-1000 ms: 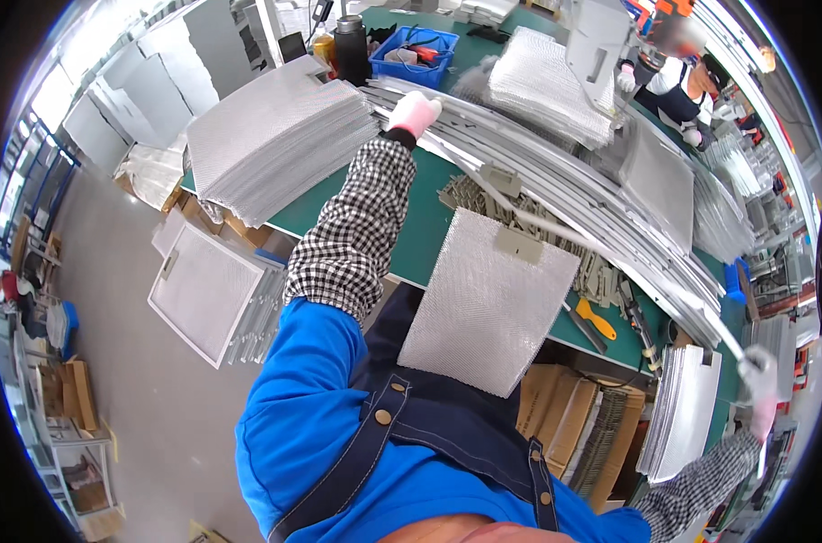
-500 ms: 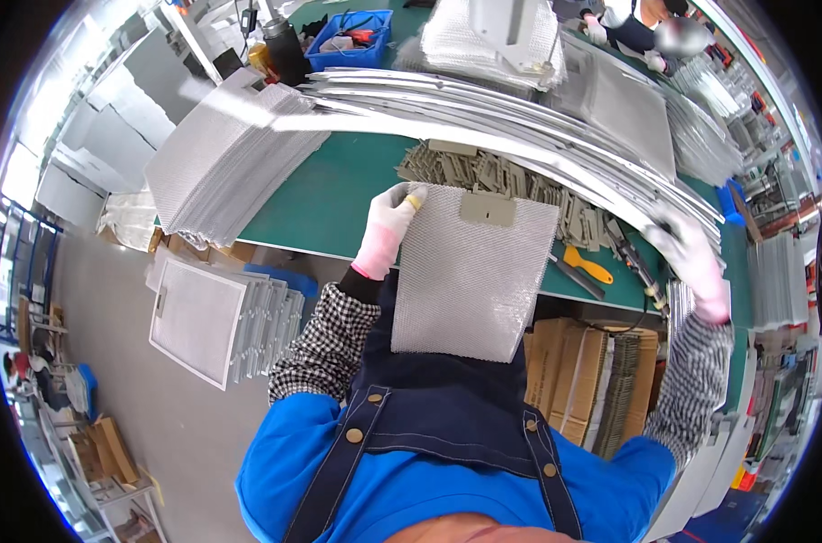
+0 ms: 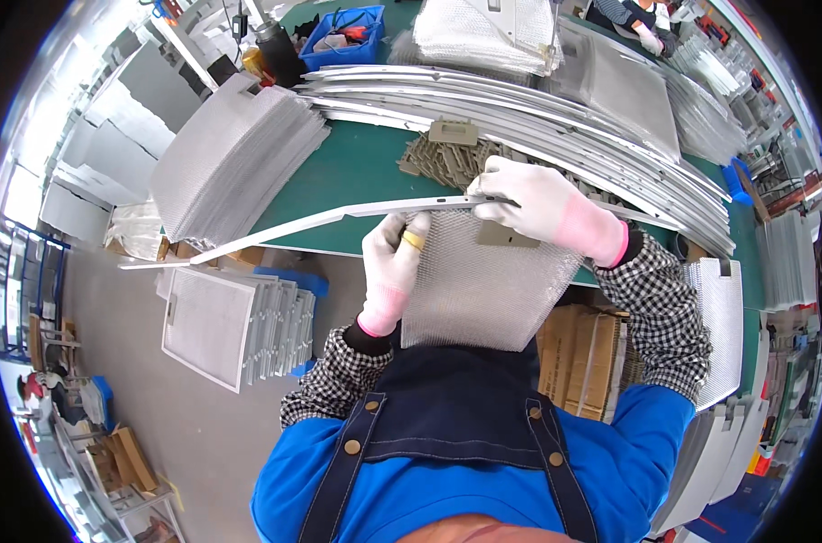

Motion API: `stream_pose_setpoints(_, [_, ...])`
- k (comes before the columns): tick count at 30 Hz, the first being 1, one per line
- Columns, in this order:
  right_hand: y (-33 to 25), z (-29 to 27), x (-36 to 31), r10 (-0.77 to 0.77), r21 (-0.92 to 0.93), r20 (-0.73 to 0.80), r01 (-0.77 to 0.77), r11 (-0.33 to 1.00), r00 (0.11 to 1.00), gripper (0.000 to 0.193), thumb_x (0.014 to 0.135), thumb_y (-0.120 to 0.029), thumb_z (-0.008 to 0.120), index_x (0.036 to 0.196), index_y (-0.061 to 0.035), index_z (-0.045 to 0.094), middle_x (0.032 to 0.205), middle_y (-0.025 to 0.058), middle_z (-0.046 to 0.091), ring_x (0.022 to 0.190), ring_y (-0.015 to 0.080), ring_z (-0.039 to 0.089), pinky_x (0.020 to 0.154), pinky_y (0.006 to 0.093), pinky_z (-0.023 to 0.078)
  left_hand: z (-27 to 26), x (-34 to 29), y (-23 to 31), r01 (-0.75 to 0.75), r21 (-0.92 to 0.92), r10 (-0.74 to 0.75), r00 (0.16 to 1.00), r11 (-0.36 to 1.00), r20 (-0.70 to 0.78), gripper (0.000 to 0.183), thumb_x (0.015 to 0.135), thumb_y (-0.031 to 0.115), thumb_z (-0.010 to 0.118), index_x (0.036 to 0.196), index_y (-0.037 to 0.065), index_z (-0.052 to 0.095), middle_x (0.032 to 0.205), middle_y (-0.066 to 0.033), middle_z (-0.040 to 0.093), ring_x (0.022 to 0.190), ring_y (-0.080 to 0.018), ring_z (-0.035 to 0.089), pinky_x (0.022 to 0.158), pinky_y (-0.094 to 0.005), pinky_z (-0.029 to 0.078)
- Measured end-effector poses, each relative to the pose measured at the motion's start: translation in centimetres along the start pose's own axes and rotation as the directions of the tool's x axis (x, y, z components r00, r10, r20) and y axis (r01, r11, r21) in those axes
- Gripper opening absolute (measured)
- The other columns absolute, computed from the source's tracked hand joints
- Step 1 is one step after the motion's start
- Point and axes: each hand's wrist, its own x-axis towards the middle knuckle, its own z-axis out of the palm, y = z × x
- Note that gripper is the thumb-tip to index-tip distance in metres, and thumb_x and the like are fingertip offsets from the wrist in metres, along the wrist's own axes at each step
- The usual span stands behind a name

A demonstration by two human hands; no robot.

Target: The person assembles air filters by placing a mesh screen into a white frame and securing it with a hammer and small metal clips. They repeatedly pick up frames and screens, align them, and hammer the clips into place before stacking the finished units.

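Both hands (image 3: 391, 271) (image 3: 529, 201) pinch metal strip (image 3: 339, 217) — mesh panel (image 3: 483, 290) below.

Left hand (image 3: 391, 271) gloved, fingers curled in grip, wrist raised; right hand (image 3: 542, 204) gloved, pinching, forearm angled inward.

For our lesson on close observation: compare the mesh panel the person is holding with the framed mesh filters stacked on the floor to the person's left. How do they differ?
The held mesh panel has bare, unframed side edges; the floor filters have metal frames all round. The held panel is single, gripped by the left hand and right hand; the floor filters stand stacked together, untouched. Both are silvery rectangular mesh.
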Motion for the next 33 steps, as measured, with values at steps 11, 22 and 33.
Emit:
stream_pose_setpoints(11, [1.5,-4.1,-4.3,0.082,0.127,0.245,-0.116,0.985,0.966,0.031,0.09,-0.023,0.064,0.11,0.0013,0.064,0.098,0.0145,0.063,0.094,0.0293,0.063,0.085,0.0379,0.05,-0.4,-0.7,-0.7,-0.03,-0.207,0.017,0.998,0.978,-0.064,0.024,0.088,0.018,0.076,0.099,-0.003,0.07,0.088,0.001,0.068,0.08,-0.0074,0.056,0.076,-0.0239,0.044])
stream_pose_setpoints(22, [1.4,-2.2,-5.4,0.036,0.142,0.228,-0.07,0.987,0.973,0.027,0.087,-0.016,0.069,0.107,0.0002,0.062,0.096,0.0144,0.062,0.091,0.0312,0.063,0.079,0.0383,0.049,-1.1,-0.2,0.0,0.047,-0.258,-0.02,0.994,0.965,0.104,0.036,0.077,0.023,0.087,0.094,0.005,0.061,0.09,0.001,0.059,0.083,-0.0072,0.056,0.077,-0.0221,0.045])
stream_pose_setpoints(33, [0.0,-1.9,-5.6,0.126,0.105,0.178,-0.146,0.984,0.976,0.025,0.085,-0.015,0.072,0.103,-0.0011,0.061,0.087,0.0148,0.063,0.08,0.0317,0.064,0.072,0.0382,0.05,-0.6,-0.5,1.1,0.064,-0.231,-0.037,0.992,0.971,0.118,0.043,0.079,0.02,0.085,0.108,0.003,0.058,0.094,0.0006,0.054,0.087,-0.0087,0.053,0.081,-0.0233,0.044])
